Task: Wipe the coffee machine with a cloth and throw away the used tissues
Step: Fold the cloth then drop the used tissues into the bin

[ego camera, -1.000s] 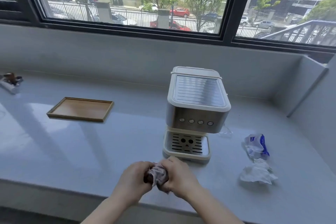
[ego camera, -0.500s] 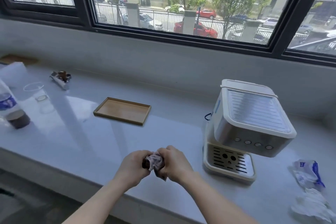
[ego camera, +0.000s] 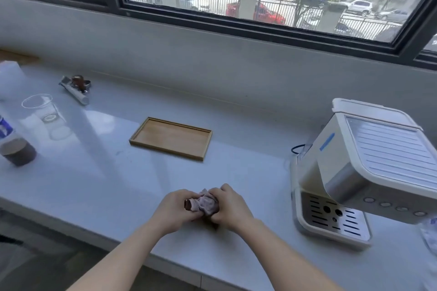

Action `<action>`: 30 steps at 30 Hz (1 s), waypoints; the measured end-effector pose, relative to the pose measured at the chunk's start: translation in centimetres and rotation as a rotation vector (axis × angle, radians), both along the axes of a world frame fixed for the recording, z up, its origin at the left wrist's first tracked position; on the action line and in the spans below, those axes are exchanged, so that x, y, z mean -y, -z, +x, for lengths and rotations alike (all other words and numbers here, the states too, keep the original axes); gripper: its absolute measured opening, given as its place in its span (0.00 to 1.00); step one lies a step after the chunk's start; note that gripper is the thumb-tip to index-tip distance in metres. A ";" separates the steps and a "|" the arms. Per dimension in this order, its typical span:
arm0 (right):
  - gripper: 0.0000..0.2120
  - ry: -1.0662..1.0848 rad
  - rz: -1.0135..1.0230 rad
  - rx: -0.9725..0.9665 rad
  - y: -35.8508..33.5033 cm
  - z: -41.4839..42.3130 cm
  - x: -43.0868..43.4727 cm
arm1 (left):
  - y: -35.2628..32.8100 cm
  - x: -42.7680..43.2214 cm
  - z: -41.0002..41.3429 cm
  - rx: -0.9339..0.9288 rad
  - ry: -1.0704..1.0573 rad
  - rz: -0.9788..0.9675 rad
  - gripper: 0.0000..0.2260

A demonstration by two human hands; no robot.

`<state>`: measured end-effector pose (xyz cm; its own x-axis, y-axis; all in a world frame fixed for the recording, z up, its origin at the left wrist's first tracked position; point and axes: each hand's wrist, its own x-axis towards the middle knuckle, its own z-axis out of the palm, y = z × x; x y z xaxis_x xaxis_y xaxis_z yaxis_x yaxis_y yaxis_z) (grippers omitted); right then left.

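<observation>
I have both hands closed around one crumpled tissue [ego camera: 205,203], stained brown at its left end: my left hand [ego camera: 175,211] grips that end, my right hand [ego camera: 230,208] wraps the other, fingers curled tight. They hover just above the near edge of the table [ego camera: 99,184]. The coffee machine [ego camera: 369,168] stands well to the right of my hands, its drip tray facing me. Left of the machine and beyond my hands lies an empty wooden tray [ego camera: 170,138]. Far to the machine's left I see a clear plastic cup [ego camera: 41,107] and a dark-capped bottle [ego camera: 16,149] at the frame's edge.
</observation>
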<state>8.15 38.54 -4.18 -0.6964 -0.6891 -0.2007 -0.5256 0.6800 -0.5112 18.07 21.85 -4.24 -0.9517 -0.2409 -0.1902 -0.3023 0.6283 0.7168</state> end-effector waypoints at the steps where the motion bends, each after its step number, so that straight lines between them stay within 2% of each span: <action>1: 0.20 0.002 -0.001 -0.003 0.2 -0.1 0.0 | 0.3 0.1 -0.1 0.000 0.001 0.002 0.18; 8: 0.26 0.021 -0.021 0.025 0.5 0.2 -0.3 | 0.9 0.2 0.0 -0.034 0.000 0.030 0.16; 14: 0.32 0.003 0.006 0.038 -0.3 0.7 -1.1 | 0.6 -0.3 0.3 -0.014 -0.007 -0.024 0.18; 17: 0.35 0.011 0.012 0.034 -0.9 0.9 -1.9 | 0.1 -0.6 0.8 -0.013 -0.002 -0.092 0.23; 22: 0.34 0.035 0.014 -0.013 -2.1 1.2 -3.4 | -1.8 -1.5 1.5 -0.002 0.073 -0.316 0.33; 30: 0.31 0.081 0.042 -0.090 -4.5 2.1 -6.4 | -4.6 -4.7 1.0 -0.007 0.128 -0.426 0.29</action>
<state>10.21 44.99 0.34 -0.7660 -0.6220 -0.1626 -0.5103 0.7421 -0.4346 19.03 26.52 0.33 -0.9799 -0.1765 -0.0928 -0.1989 0.9002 0.3875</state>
